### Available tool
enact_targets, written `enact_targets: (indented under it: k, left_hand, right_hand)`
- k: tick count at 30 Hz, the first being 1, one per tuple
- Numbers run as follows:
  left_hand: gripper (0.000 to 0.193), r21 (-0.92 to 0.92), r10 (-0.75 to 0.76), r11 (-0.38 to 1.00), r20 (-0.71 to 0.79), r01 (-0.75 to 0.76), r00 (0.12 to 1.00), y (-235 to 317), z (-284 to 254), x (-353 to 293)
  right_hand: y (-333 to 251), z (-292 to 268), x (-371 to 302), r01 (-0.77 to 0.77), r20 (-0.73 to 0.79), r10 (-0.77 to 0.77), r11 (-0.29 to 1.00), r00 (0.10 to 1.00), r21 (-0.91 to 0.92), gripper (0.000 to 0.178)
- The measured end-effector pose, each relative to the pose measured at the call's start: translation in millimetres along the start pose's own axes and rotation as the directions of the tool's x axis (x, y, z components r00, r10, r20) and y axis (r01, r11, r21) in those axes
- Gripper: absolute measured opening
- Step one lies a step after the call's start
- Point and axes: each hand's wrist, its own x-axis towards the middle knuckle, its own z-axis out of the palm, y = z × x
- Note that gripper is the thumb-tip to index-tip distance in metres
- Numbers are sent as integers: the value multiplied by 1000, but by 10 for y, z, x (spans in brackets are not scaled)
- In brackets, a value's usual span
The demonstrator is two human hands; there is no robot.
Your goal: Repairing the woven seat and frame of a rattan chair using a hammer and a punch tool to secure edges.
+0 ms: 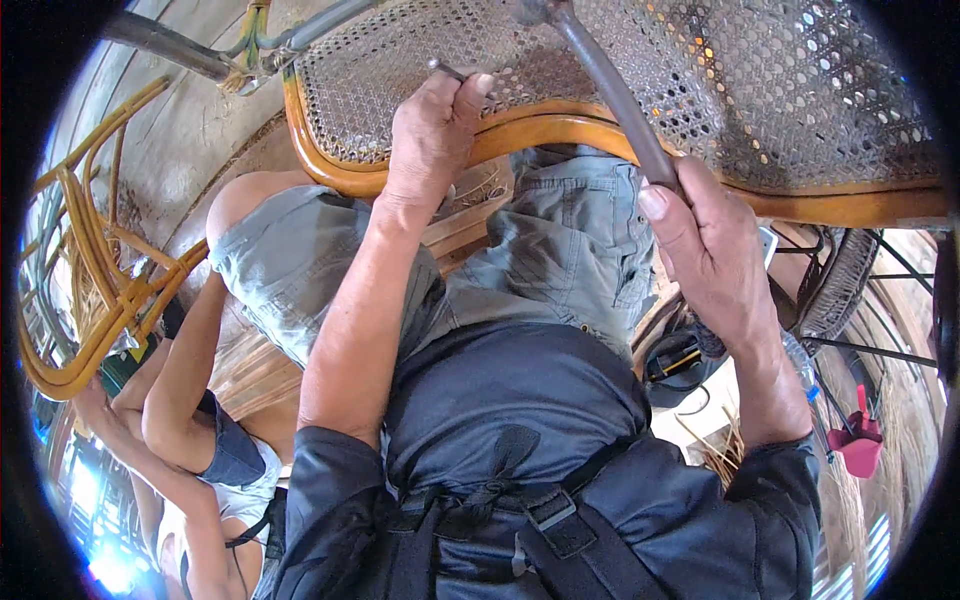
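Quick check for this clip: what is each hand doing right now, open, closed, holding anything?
Left hand: closed, pinching a thin metal nail against the woven cane seat panel.
Right hand: closed around the long grey handle of a hammer.

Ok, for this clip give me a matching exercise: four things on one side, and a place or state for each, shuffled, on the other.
Things:
1. left hand
2. right hand
3. woven cane seat
4. bent rattan frame

Places or states:
A. at the far left, beside a co-worker
B. pinching a small metal pin at the cane
C. across the top, edged by a wooden rim
D. gripping a long dark tool handle

Pairs: 1-B, 2-D, 3-C, 4-A
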Motion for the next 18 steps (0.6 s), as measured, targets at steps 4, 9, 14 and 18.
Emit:
enact_targets:
  k: [4,9,14,18]
  left_hand:
    - [23,41,108,994,-62,-106,992,11,107,9]
    - [17,176,258,954,-78,-242,963,17,152,0]
    - [17,189,235,955,-20,-227,972,11,149,-1]
    - [20,231,300,928,2,-292,954,18,141,17]
  right_hand:
    - [27,18,28,-42,43,41,999,998,22,36]
    - [13,5,42,1,65,1,1000,998,-27,37]
    - [4,17,41,14,50,-12,999,999,-46,37]
    - [-98,-39,13,72,27,-71,997,997,-35,36]
